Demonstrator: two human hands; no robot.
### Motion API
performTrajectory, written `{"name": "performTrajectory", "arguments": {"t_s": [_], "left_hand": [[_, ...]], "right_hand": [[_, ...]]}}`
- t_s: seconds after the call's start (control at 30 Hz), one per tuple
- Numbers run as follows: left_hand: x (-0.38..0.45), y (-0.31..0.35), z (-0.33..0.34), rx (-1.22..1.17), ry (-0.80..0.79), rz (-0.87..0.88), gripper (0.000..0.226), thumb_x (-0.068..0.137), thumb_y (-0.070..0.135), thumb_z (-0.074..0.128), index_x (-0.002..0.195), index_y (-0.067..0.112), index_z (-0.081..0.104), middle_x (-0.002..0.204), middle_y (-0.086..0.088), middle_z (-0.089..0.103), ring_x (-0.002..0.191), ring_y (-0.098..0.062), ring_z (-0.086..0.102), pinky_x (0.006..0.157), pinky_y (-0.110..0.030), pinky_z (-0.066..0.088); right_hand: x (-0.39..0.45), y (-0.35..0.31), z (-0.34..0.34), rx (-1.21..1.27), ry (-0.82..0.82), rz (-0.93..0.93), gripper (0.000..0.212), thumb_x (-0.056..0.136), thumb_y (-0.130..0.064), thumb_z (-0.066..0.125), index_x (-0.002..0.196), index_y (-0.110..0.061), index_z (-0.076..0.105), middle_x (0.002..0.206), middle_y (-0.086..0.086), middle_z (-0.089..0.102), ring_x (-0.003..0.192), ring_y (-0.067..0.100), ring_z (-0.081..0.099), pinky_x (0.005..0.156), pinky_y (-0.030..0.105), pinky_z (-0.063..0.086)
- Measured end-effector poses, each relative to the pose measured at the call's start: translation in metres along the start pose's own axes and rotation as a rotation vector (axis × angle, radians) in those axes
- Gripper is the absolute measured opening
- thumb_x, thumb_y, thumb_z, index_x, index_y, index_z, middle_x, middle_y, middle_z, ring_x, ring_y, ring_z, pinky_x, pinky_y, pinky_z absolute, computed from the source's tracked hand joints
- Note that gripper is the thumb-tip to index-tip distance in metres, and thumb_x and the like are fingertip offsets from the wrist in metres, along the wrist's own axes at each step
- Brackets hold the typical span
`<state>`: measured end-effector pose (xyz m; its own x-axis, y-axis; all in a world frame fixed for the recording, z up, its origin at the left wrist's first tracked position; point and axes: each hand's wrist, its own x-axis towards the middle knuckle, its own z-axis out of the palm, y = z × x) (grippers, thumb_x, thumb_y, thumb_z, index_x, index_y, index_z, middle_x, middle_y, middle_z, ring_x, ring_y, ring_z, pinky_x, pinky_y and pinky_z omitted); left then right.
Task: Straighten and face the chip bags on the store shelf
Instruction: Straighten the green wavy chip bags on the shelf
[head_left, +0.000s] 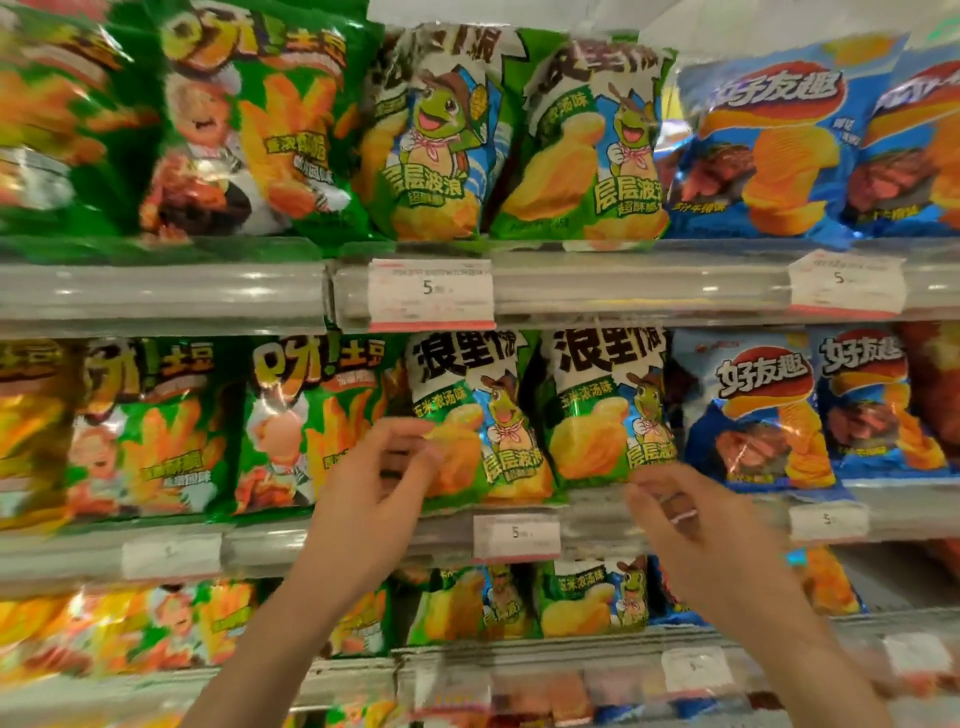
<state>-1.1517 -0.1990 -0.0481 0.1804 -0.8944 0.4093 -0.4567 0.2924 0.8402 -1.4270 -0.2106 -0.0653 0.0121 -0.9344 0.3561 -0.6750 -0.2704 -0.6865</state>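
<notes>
Both hands reach up from the bottom of the frame toward the middle shelf (363, 540), where the chip bags stand in rows behind a clear rail. The left hand (374, 483), just left of centre, is at the lower left edge of the left turtle bag (467, 415). Its fingers are loosely curled and motion-blurred, so I cannot tell whether they touch or pinch the bag. The right hand (675, 514), lower right of centre, hovers in front of the shelf rail just below the right turtle bag (608, 405). Its fingers are also curled and blurred and seem to hold nothing, though the blur leaves that grip uncertain.

The two turtle bags stand upright at centre frame, fronts out, leaning slightly together. The hands are probably placed at the bags' lower corners because that is where a nudge squares a bag to the rail. Green fry bags (311, 415) sit to the left and blue bags (758, 410) to the right. Price tags (516, 535) are clipped along the rail.
</notes>
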Motion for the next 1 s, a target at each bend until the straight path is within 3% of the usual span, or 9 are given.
{"name": "performTrajectory", "arguments": {"t_s": [0.13,0.23,0.33,0.43,0.57,0.8,1.0], "left_hand": [[0.016,-0.010,-0.010,0.049,-0.029,0.007,0.024,0.099,0.029,0.056,0.122,0.027,0.059,0.111,0.013,0.064,0.097,0.007,0.059,0.078,-0.009,0.049],[0.024,-0.010,-0.006,0.039,-0.050,-0.026,0.041,0.100,0.030,0.053,0.141,0.027,0.045,0.131,0.009,0.053,0.117,-0.004,0.055,0.098,-0.023,0.047],[0.034,0.001,0.006,-0.050,-0.092,-0.097,0.046,0.102,0.030,0.049,0.146,0.030,0.035,0.130,0.014,0.048,0.117,-0.004,0.048,0.089,-0.015,0.039],[0.050,0.011,0.023,-0.120,-0.037,-0.184,0.048,0.102,0.029,0.048,0.148,0.025,0.033,0.137,0.008,0.048,0.123,-0.009,0.044,0.098,-0.021,0.029],[0.066,0.014,0.037,-0.240,0.046,-0.355,0.056,0.103,0.032,0.045,0.152,0.014,0.026,0.153,-0.003,0.040,0.141,-0.023,0.036,0.097,-0.020,0.024],[0.079,0.016,0.042,-0.244,0.070,-0.411,0.062,0.102,0.044,0.043,0.156,0.023,0.021,0.162,0.000,0.024,0.149,-0.021,0.020,0.115,-0.033,0.018],[0.088,0.012,0.043,-0.259,0.051,-0.499,0.067,0.099,0.050,0.047,0.155,0.020,0.025,0.160,-0.004,0.030,0.144,-0.024,0.030,0.110,-0.032,0.025]], "right_hand": [[0.009,-0.032,0.014,-0.099,0.024,-0.058,0.010,0.094,-0.039,0.059,0.101,-0.036,0.065,0.087,-0.020,0.070,0.075,0.000,0.064,0.065,0.018,0.052],[0.029,-0.056,0.026,-0.156,0.022,-0.073,0.019,0.095,-0.038,0.060,0.109,-0.027,0.068,0.087,-0.016,0.070,0.076,0.002,0.064,0.068,0.024,0.052],[0.056,-0.071,0.049,-0.135,0.015,-0.074,0.039,0.095,-0.049,0.056,0.123,-0.022,0.062,0.103,-0.008,0.071,0.087,0.009,0.065,0.077,0.026,0.052],[0.085,-0.073,0.076,0.021,-0.102,0.041,0.057,0.092,-0.066,0.046,0.128,-0.023,0.054,0.113,-0.002,0.069,0.102,0.020,0.066,0.089,0.038,0.054],[0.111,-0.079,0.097,0.269,-0.217,0.263,0.087,0.087,-0.077,0.042,0.150,-0.018,0.036,0.149,0.006,0.049,0.134,0.028,0.048,0.111,0.041,0.038],[0.128,-0.072,0.099,0.469,-0.305,0.393,0.127,0.058,-0.097,0.049,0.158,-0.024,0.019,0.157,0.005,0.038,0.141,0.028,0.039,0.117,0.050,0.030],[0.133,-0.071,0.102,0.546,-0.333,0.397,0.139,0.044,-0.102,0.051,0.158,-0.030,0.016,0.159,0.002,0.035,0.142,0.026,0.038,0.117,0.052,0.029]]}}
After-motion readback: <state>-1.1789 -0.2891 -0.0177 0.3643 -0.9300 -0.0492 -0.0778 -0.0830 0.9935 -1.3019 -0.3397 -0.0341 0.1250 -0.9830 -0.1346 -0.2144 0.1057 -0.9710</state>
